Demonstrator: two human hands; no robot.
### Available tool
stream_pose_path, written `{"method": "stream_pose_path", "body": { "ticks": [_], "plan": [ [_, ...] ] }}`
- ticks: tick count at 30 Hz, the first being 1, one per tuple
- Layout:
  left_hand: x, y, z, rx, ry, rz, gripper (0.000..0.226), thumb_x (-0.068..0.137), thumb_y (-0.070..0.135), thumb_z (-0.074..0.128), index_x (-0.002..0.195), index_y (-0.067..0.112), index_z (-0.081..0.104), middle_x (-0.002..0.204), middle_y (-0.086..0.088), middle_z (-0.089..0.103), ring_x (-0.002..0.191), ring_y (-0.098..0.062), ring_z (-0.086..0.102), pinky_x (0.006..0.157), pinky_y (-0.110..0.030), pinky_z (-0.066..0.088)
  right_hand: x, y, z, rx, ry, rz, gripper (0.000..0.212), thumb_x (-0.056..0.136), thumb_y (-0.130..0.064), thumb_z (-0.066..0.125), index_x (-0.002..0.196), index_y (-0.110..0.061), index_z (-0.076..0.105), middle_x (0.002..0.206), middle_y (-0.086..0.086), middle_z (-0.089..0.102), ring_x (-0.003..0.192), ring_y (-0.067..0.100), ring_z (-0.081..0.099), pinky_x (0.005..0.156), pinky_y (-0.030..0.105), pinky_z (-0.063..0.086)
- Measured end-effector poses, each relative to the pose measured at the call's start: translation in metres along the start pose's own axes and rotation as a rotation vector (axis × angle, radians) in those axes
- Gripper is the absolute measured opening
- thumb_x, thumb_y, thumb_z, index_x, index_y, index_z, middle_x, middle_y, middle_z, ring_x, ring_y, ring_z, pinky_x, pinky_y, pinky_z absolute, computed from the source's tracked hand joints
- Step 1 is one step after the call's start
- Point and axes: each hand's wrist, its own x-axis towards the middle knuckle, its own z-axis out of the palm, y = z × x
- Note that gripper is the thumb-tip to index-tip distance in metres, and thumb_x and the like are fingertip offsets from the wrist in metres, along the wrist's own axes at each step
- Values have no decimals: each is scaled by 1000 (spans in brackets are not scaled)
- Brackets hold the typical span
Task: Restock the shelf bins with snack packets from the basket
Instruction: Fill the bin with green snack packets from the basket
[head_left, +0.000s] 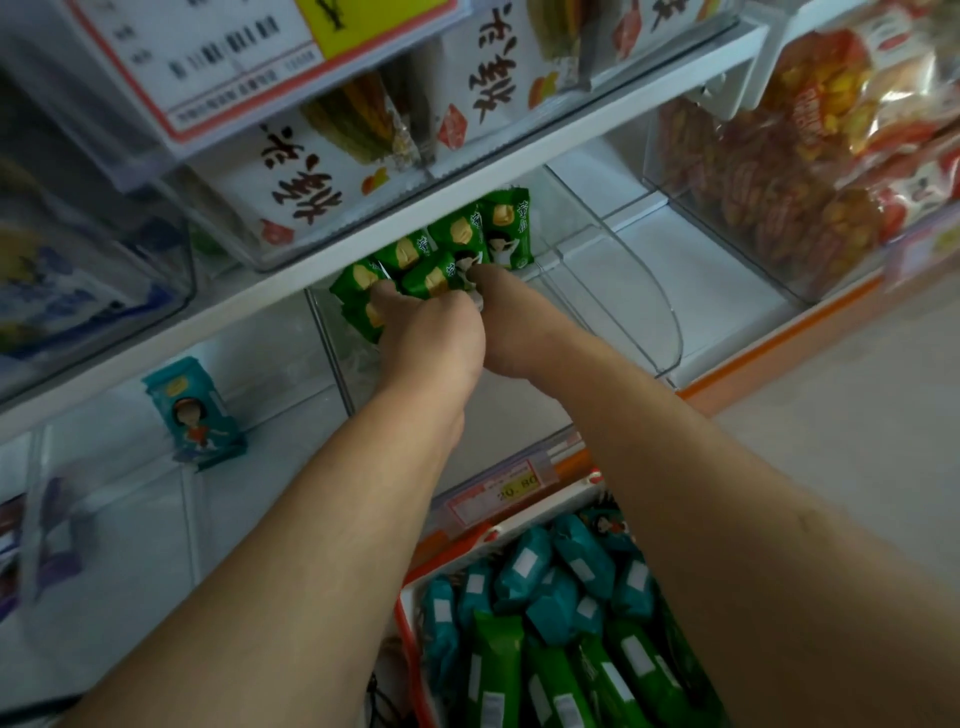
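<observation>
Both arms reach forward into a clear plastic shelf bin (670, 332) on the middle shelf. The left hand (431, 338) and the right hand (511, 322) are pressed side by side, and together they grasp a cluster of green snack packets (457, 244) inside that bin. The left fingers curl over the packets at the cluster's left end; the right fingers close on the packets near its middle. The fingertips themselves are hidden behind the knuckles, so the exact grip appears to be a pinch but cannot be confirmed. The packets lie fanned and tilted, high in the bin just below the white shelf edge (519, 171).

Below the arms, a red-rimmed basket (402, 623) holds more stock: teal packets (535, 566) piled toward its far side, long green packets (498, 670) nearer the camera. One teal packet (195, 415) stands alone in the neighbouring bin to the left. A price tag (511, 488) is fixed to the bin front. Orange-wrapped goods (795, 171) fill the right-hand bin.
</observation>
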Motion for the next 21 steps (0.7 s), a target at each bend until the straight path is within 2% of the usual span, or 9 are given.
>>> {"method": "stream_pose_path", "body": {
  "ticks": [1,3,5,6,10,12,15,18,21],
  "plan": [
    [-2,-1,-1,1,-14,25,57,86,25,54,141,11,45,121,-9,63,98,-21,66,80,-31,57,-1,4,-1,-12,26,13,38,99,-18,62,134,-7,56,118,5,62,111,21,60,80,27,43],
    [-10,-9,-3,-59,-43,33,38,101,19,53,138,17,47,109,6,58,75,3,49,56,-10,41,-17,3,-10,18,99,43,34,98,-15,61,131,-5,62,124,11,67,116,26,62,89,33,49],
    [-25,-13,-6,-54,-68,116,37,103,21,53,140,22,51,107,12,54,73,6,45,54,-10,32,-39,-1,-21,67,180,51,32,91,-5,61,121,-9,69,118,9,72,108,25,68,92,39,57],
    [-36,-15,-10,-48,-74,166,35,103,22,54,137,23,54,105,13,56,76,5,48,56,-11,33,-50,-2,-26,111,221,64,32,87,0,59,113,-12,72,110,8,74,98,23,72,85,42,60],
    [-80,-26,-25,-117,-133,238,20,96,22,54,112,24,66,100,3,72,86,-12,69,72,-32,56,-97,-6,-48,412,280,21,36,78,17,42,75,-7,69,80,15,74,64,25,74,57,36,53],
    [-105,-43,-28,-132,-268,230,15,98,17,54,100,22,68,88,-1,75,78,-15,72,70,-37,59,-131,-3,-58,463,210,3,34,75,20,41,71,-1,68,75,24,72,61,31,70,53,35,51],
    [-129,-88,-25,5,-394,200,14,94,21,59,88,27,70,78,3,74,73,-17,71,73,-43,61,-177,28,-56,297,5,118,29,79,14,45,73,2,71,76,28,72,65,36,72,53,33,55],
    [-135,-146,-22,435,-479,77,4,93,26,65,95,25,67,98,2,70,85,-17,66,80,-43,59,-197,87,-20,45,-183,474,19,92,1,53,89,0,72,77,19,74,60,28,72,60,37,61],
    [-136,-203,-16,840,-582,-220,52,80,32,69,128,16,59,133,-16,54,102,-30,63,79,-38,56,-205,147,37,-237,-427,619,23,97,-22,59,116,-12,69,103,11,71,87,27,72,74,40,64]
  ]
}}
